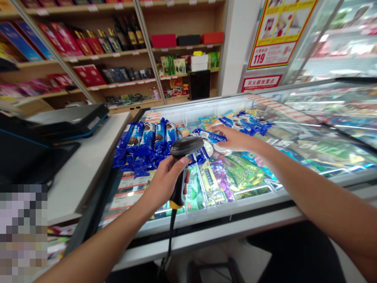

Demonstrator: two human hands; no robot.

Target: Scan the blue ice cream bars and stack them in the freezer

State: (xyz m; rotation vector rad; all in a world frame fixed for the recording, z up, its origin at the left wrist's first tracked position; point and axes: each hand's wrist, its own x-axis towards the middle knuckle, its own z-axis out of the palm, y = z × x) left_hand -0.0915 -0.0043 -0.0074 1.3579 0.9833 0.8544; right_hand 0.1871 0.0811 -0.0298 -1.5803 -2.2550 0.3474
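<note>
My left hand [166,177] is wrapped round the handle of a black and yellow barcode scanner [186,146]. The scanner is upright over the glass top of a freezer, its cable hanging down at the front. My right hand [234,138] grips the right end of a blue cookie packet [207,135], with thumb and fingers on either side of it. Left of the scanner, several similar blue packets [147,139] lie in a row on the glass. Another group of blue packets [246,122] lies beyond my right hand. Part of the held packet's left end is hidden behind the scanner.
Beneath the freezer's glass [165,210] are colourful frozen goods. A pale counter [85,173] with dark equipment [70,122] stands at the left. Shelves [126,53] of boxes and bottles line the back. A black speaker-like box [199,84] stands before them.
</note>
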